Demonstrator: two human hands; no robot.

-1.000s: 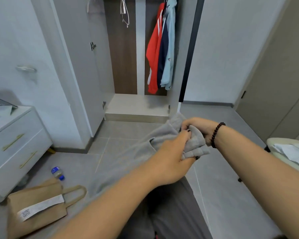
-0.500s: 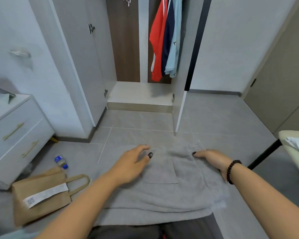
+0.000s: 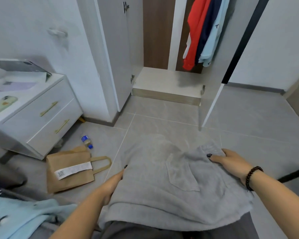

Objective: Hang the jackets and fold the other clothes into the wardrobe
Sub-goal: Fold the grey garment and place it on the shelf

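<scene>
A grey garment (image 3: 162, 183) with a patch pocket lies spread over my lap. My left hand (image 3: 110, 185) is at its left edge, fingers tucked under the cloth; the one finger that shows is straight. My right hand (image 3: 231, 163), a bead bracelet on its wrist, rests flat on the garment's far right corner. Ahead stands the open wardrobe (image 3: 166, 81), where a red jacket (image 3: 193, 31), a navy one (image 3: 205, 31) and a light blue one (image 3: 214, 37) hang on the right side. Another light blue garment (image 3: 16, 218) lies at my lower left.
A white drawer unit (image 3: 41, 114) stands at the left with phones on top. On the tiled floor lie a brown paper bag (image 3: 69, 171) and a small bottle (image 3: 86, 141). The wardrobe doors (image 3: 117, 49) stand open. A black bar (image 3: 292, 175) crosses the right edge.
The bunched grey garment was brought down and spread over my lap. My left hand slid from the cloth's middle to its left edge. My view tilted down.
</scene>
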